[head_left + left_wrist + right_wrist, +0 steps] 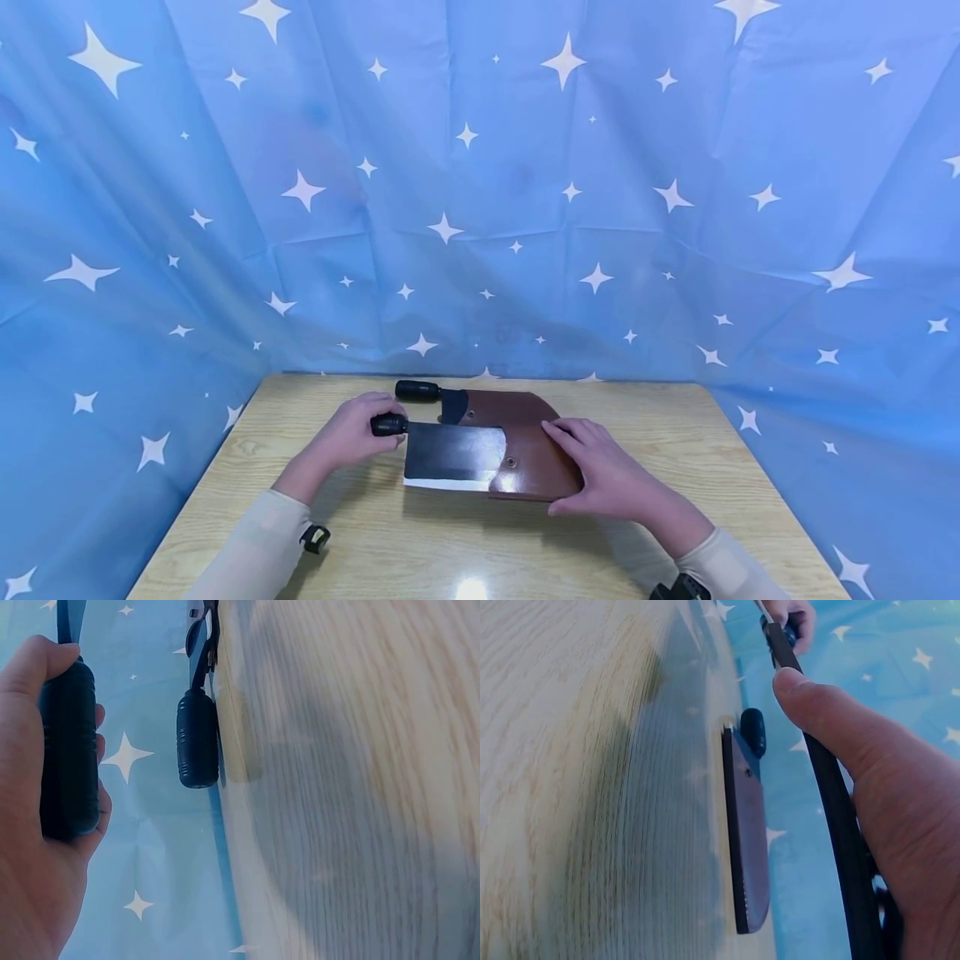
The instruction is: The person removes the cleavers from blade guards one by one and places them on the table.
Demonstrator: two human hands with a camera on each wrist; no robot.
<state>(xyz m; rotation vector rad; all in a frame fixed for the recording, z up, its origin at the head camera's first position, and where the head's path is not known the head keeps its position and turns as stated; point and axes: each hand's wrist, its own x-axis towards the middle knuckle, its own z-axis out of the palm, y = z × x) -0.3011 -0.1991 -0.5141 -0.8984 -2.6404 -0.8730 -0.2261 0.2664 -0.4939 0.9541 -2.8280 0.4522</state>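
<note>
My left hand [352, 433] grips the black ribbed handle [69, 750] of a cleaver, its thumb lying near the blade end. Much of the broad dark blade [453, 454] with its bright edge shows outside a brown leather sheath [536, 468]; the tip end is hidden inside. My right hand [603, 471] pinches that sheath at its right end, thumb on the near edge in the right wrist view. The cleaver and sheath are held above the table. Behind them a second cleaver [417, 391] lies in its own brown sheath [751, 832], handle to the left.
The light wood-grain table [360, 542] carries the second cleaver near its back edge. A blue curtain [480, 208] with white stars surrounds the table's back and sides. Dark devices are strapped at both sleeves, one being the left wrist device [315, 537].
</note>
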